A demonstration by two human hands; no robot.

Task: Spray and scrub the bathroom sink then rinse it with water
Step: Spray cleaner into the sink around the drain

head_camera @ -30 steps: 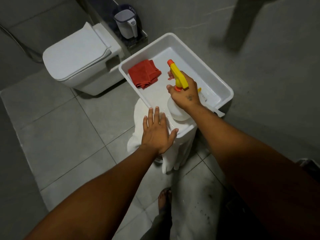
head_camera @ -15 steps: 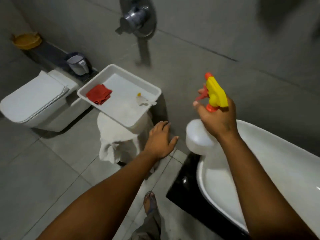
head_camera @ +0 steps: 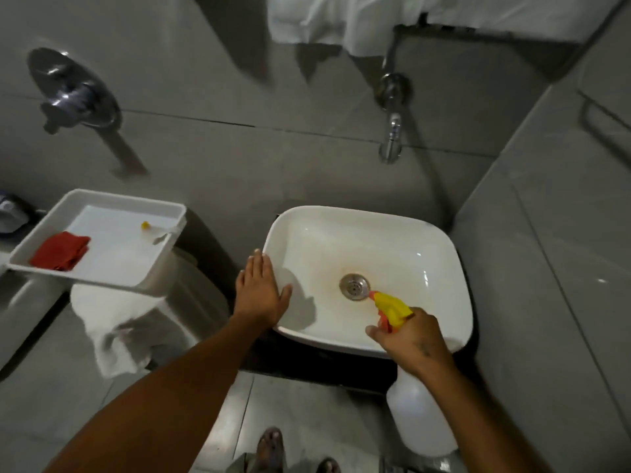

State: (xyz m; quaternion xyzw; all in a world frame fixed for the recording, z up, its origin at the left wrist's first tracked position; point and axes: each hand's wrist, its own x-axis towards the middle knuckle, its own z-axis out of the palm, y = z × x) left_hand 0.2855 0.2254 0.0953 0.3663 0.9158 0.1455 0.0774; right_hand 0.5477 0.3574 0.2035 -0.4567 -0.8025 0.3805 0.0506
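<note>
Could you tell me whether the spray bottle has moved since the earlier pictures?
Yes: the spray bottle left the white tray and now points into the sink.

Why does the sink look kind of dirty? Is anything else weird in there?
The sink has a brownish-orange stain around its drain, where the rest is white. The right hand aims the spray bottle at it. Nothing else looks spilled or broken.

White sink [head_camera: 440,240] on black counter [head_camera: 307,367]; red cloth [head_camera: 59,250] in tray [head_camera: 102,198].
</note>
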